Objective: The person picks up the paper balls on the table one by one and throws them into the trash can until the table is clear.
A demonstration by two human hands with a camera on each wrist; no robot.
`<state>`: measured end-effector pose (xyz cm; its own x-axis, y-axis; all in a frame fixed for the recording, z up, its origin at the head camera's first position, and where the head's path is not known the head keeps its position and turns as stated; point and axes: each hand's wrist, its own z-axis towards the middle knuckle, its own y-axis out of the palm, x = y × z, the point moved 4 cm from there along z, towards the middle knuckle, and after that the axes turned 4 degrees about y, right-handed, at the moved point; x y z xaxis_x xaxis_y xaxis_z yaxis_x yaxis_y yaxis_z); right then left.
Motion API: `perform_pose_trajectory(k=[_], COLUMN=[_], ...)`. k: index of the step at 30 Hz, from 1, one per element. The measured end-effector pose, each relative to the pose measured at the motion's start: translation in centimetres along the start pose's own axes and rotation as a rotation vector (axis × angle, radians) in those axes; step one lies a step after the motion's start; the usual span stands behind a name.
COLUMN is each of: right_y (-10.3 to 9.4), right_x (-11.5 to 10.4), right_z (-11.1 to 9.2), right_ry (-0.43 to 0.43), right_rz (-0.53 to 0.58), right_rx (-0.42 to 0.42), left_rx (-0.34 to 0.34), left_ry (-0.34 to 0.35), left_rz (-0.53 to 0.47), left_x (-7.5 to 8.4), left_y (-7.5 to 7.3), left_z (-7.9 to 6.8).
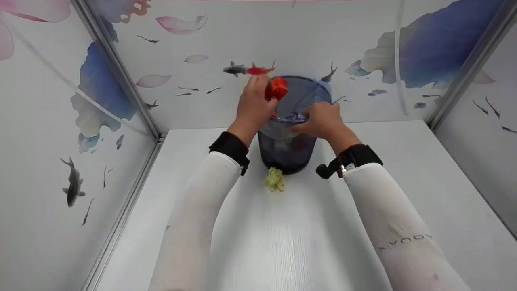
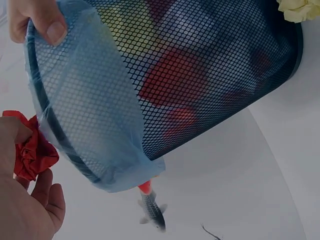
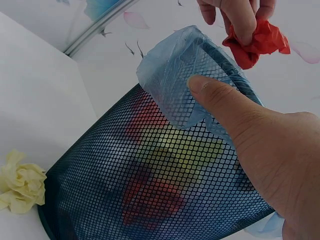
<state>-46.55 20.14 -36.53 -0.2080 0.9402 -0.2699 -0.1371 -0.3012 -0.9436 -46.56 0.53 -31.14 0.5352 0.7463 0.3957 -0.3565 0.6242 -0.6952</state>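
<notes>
My left hand (image 1: 253,101) pinches a crumpled ball of red paper (image 1: 278,88) over the left side of a dark mesh wastebasket (image 1: 284,155). With its thumb outside and the other fingers over the inside, my right hand (image 1: 321,121) grips the basket's near rim. A thin blue plastic bag (image 2: 95,115) lines the basket and folds down over that rim. Through the mesh, crumpled red paper (image 2: 175,77) and yellow paper (image 3: 175,155) show blurred. Something purplish and crumpled (image 1: 295,117) lies by the right fingers; its kind is unclear.
A crumpled ball of pale yellow paper (image 1: 275,180) lies on the white table (image 1: 274,242) by the basket's base. Behind the basket stands a white panel (image 1: 250,32) printed with fish and petals. Side panels in metal frames (image 1: 121,72) enclose the table.
</notes>
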Motion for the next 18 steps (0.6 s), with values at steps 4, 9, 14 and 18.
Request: perform_pose_trajectory(k=[4,9,14,18], right_y=[0.0,-0.1,-0.1,-0.1], right_x=[0.0,-0.1,0.1,0.1], right_z=[0.0,0.0,0.0,0.0], right_ry=[0.001,-0.003,-0.004,-0.016], right_rz=[0.008,0.008,0.013,0.002], right_rx=[0.001,0.007,0.008,0.012], left_rx=[-0.042,-0.064,-0.102,-0.112], left_ry=[-0.034,-0.053,-0.061,-0.025], left_rz=[0.042,0.034,0.031,0.051], left_x=[-0.2,-0.4,-0.4,-0.5], left_y=[1.0,1.4,1.4,1.1], left_z=[-0.1,-0.4,-0.7,-1.5])
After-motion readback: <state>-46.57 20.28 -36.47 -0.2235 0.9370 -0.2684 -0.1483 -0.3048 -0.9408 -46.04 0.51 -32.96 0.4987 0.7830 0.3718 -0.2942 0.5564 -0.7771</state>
